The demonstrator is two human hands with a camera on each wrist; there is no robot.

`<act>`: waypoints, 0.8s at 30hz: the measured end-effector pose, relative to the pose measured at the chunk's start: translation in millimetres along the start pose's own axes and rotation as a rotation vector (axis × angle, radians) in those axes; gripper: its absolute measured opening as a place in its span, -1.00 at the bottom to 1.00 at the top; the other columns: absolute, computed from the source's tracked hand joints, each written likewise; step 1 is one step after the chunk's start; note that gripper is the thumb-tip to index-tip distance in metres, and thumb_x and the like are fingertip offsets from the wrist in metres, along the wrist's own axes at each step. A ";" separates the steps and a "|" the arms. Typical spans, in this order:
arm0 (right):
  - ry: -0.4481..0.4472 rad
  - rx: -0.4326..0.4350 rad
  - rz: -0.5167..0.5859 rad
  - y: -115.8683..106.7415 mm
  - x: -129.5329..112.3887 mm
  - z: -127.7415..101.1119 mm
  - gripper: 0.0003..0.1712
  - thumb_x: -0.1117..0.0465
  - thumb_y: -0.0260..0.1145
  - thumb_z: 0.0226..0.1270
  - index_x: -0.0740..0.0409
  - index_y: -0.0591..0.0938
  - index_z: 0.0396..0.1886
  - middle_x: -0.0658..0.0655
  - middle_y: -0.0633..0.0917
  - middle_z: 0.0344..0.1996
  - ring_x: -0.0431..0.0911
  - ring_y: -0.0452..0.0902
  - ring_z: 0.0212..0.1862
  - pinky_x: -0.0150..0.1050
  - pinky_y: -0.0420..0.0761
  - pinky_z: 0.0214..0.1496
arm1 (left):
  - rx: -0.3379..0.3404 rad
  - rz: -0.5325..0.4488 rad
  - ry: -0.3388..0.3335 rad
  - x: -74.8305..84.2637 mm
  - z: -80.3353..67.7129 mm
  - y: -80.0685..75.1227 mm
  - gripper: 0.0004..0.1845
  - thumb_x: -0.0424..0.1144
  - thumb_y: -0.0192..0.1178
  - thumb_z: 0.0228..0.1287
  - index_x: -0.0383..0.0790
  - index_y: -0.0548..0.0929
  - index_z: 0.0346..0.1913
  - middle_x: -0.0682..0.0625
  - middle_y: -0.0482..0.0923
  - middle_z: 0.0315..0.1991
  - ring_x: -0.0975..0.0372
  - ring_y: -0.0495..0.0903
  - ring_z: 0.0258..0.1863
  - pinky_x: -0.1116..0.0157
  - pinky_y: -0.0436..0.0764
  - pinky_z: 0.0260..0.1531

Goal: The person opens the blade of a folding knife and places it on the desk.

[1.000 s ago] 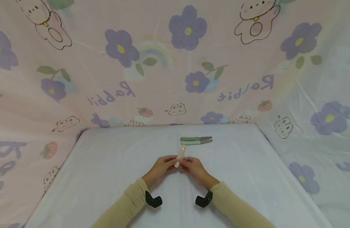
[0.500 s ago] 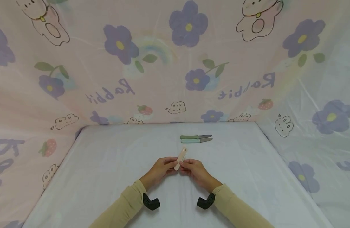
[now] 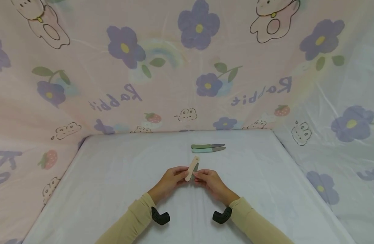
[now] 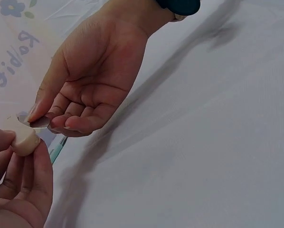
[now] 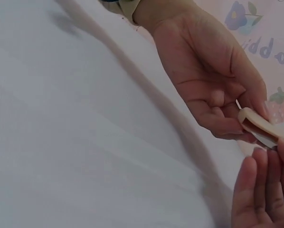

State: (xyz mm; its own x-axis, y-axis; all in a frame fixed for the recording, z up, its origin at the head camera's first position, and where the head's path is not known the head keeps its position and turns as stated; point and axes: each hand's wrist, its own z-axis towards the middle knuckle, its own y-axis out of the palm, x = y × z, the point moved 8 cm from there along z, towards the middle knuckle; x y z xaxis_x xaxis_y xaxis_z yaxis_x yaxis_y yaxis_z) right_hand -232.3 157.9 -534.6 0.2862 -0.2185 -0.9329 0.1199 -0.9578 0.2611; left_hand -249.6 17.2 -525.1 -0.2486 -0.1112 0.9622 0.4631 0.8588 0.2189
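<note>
A beige folding knife is held upright over the white table between both hands. My left hand grips the lower end of its handle with curled fingers. Its grey blade stands a little out of the handle, and my right hand pinches it between thumb and fingers. The right wrist view shows the handle's open slot in the left hand, with the right hand's fingers just below it.
Two more folding knives lie side by side farther back on the white sheet: a dark green one and a mint one, both with their blades out. Flower-print cloth walls close in the back and both sides.
The grey blade now shows beside the beige handle, swung slightly out; a second ago only the handle showed. Both hands stay in about the same place.
</note>
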 end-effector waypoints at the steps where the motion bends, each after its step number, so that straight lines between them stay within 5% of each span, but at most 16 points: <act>1: -0.003 -0.005 -0.011 0.5 0.3 0.3 -0.82 0.24 0.32 0.21 0.30 0.57 -0.32 0.10 0.64 -0.42 -0.13 0.58 -0.32 -0.24 0.61 -0.18 | -0.001 0.003 -0.001 -0.2 -0.4 -0.4 -0.54 -0.22 0.15 0.31 -0.44 0.44 0.16 -0.22 0.50 0.05 0.16 0.57 -0.11 0.19 0.56 -0.06; 13: -0.014 -0.047 0.096 12.7 1.3 -3.7 -0.62 0.30 0.11 0.38 0.51 0.36 0.06 0.19 0.59 -0.14 -0.08 0.57 -0.15 -0.17 0.56 -0.01 | 0.005 -0.097 0.015 -4.8 2.3 7.8 -0.56 -0.37 0.13 0.30 -0.47 0.36 0.20 -0.21 0.49 0.01 0.16 0.52 -0.05 0.21 0.55 -0.04; 24: -0.021 0.007 0.095 10.3 3.5 -2.8 -0.55 0.30 0.27 0.26 0.51 0.41 0.04 0.17 0.64 -0.21 -0.13 0.58 -0.18 -0.30 0.58 -0.10 | 0.059 -0.123 0.031 -2.4 0.3 8.3 -0.53 -0.36 0.17 0.27 -0.49 0.36 0.19 -0.25 0.50 0.03 0.17 0.53 -0.04 0.20 0.55 -0.04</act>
State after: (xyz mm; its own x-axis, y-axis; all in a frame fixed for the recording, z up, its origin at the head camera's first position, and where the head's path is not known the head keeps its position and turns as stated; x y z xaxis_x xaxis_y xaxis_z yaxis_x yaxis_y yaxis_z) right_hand -227.4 147.8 -534.5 0.2756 -0.3121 -0.9092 0.0870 -0.9338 0.3470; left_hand -245.4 24.7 -525.6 -0.2732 -0.2319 0.9336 0.3796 0.8658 0.3262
